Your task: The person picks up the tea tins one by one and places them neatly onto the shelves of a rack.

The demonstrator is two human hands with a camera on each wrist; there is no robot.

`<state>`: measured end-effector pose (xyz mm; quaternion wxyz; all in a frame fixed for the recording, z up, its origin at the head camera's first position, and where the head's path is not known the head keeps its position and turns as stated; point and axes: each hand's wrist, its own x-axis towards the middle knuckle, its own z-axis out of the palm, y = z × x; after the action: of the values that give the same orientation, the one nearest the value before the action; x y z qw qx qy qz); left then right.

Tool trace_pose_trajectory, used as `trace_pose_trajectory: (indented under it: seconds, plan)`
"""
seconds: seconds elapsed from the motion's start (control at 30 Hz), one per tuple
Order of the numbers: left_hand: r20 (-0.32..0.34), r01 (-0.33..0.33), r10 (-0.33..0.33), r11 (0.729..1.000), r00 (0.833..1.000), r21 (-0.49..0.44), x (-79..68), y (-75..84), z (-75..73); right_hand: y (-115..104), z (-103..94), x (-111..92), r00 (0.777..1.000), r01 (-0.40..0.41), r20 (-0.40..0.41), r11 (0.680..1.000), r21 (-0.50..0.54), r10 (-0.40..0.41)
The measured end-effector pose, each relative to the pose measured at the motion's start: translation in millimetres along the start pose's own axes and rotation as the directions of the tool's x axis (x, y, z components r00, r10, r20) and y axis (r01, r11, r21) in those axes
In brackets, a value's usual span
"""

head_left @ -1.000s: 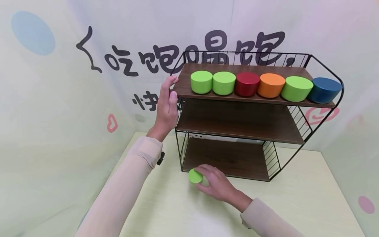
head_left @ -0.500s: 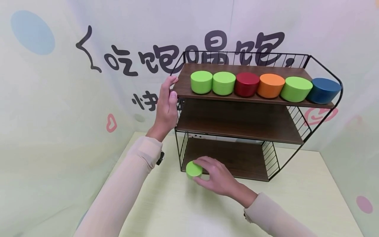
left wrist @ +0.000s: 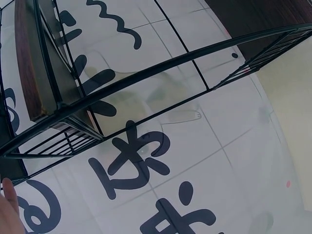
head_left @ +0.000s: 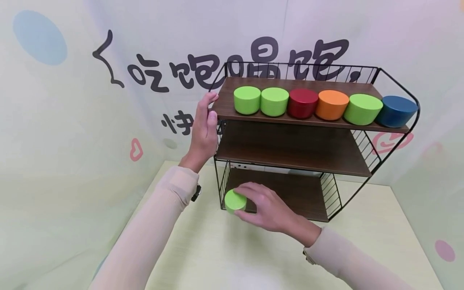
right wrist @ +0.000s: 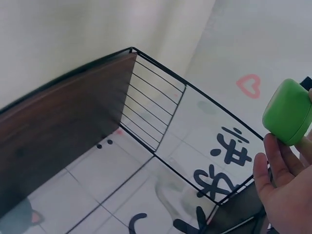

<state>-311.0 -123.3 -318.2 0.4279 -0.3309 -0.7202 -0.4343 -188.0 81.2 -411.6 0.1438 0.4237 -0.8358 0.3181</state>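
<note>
My right hand (head_left: pixel 268 207) pinches a small round light-green canister (head_left: pixel 235 201) between thumb and fingers. The canister overlaps the front left corner of the rack's bottom shelf (head_left: pixel 290 197) in the head view. Close up in the right wrist view, the same green canister (right wrist: pixel 287 111) shows a lid seam and rounded edge, with fingertips (right wrist: pixel 273 146) against it. My left hand (head_left: pixel 204 133) holds the upper left side of the black wire rack (head_left: pixel 216 177), fingers and thumb at the top shelf's end. Only a bit of that left hand (left wrist: pixel 10 209) shows in the left wrist view.
On the top shelf (head_left: pixel 226 96) stands a row of canisters: several green ones, a dark red one (head_left: pixel 303 103), an orange one (head_left: pixel 331 105) and a blue one (head_left: pixel 396 110). The middle shelf (head_left: pixel 293 143) is dark wood. The rack stands on a pale table (head_left: pixel 217 249) before a printed backdrop.
My right hand has lifted the green canister from in front of the rack upward and slightly left, to the bottom shelf's front corner. My left hand stays at the rack.
</note>
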Motion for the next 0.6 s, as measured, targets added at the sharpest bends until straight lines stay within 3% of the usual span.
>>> trace_pose_trajectory:
  seconds: [0.6]
  plan:
    - [-0.010, -0.026, 0.025, 0.999, 1.000, -0.024, 0.7, 1.2, -0.2, -16, -46.0, 27, 0.988, 0.119, -0.100, 0.993, 0.021, -0.117]
